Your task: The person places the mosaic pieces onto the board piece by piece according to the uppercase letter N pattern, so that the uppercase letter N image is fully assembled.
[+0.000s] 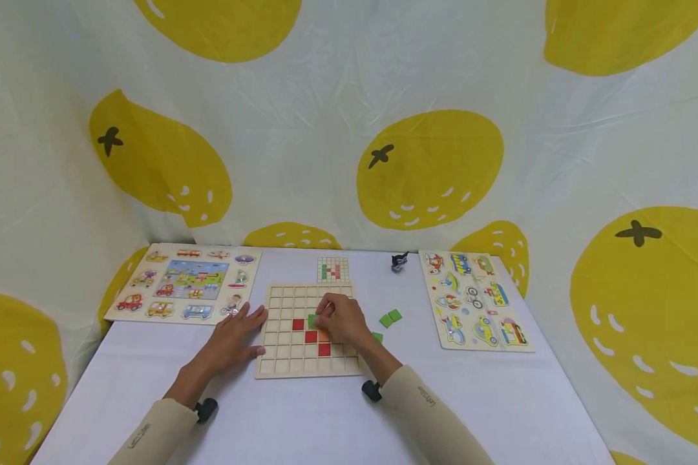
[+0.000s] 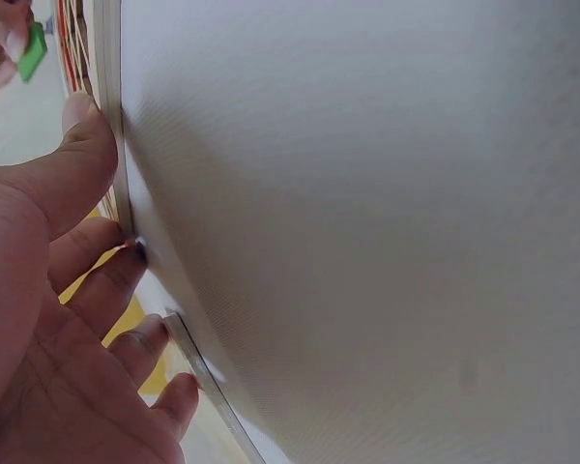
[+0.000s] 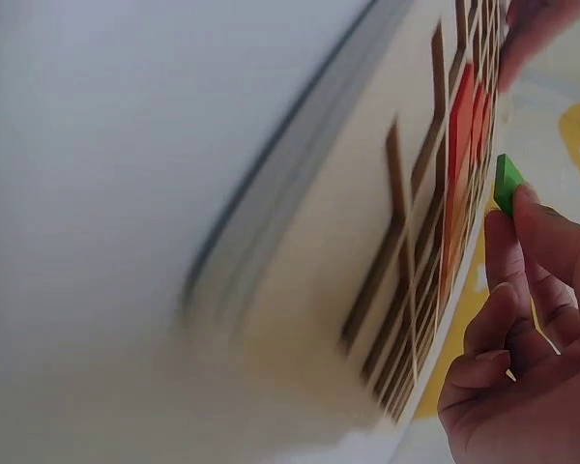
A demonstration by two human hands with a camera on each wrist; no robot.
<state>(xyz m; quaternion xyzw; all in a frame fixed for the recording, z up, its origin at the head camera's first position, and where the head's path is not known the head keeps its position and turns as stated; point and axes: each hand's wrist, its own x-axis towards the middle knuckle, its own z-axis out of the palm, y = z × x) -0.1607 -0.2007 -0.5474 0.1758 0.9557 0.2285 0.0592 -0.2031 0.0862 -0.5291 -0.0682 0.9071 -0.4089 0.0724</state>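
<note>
A wooden grid board [image 1: 279, 368] lies flat on the white table. Three red tiles [image 1: 298, 325] show in its squares, with an orange tile [image 1: 324, 336] partly under my right hand [image 1: 344, 318]. Between thumb and fingertips that hand pinches a green tile [image 3: 506, 184], held just above the squares in the right wrist view. My left hand [image 1: 232, 339] rests at the board's left edge, fingers spread, its thumb at the side in the left wrist view. More green tiles [image 1: 391, 318] lie on the table to the right, one partly hidden by the right wrist.
Behind the board lies a small card with a coloured grid pattern [image 1: 333, 276]. A vehicle picture puzzle [image 1: 171, 310] sits at the left, close to the left fingertips; another puzzle board [image 1: 468, 316] is at the right. A small dark figure [image 1: 399, 261] stands at the back.
</note>
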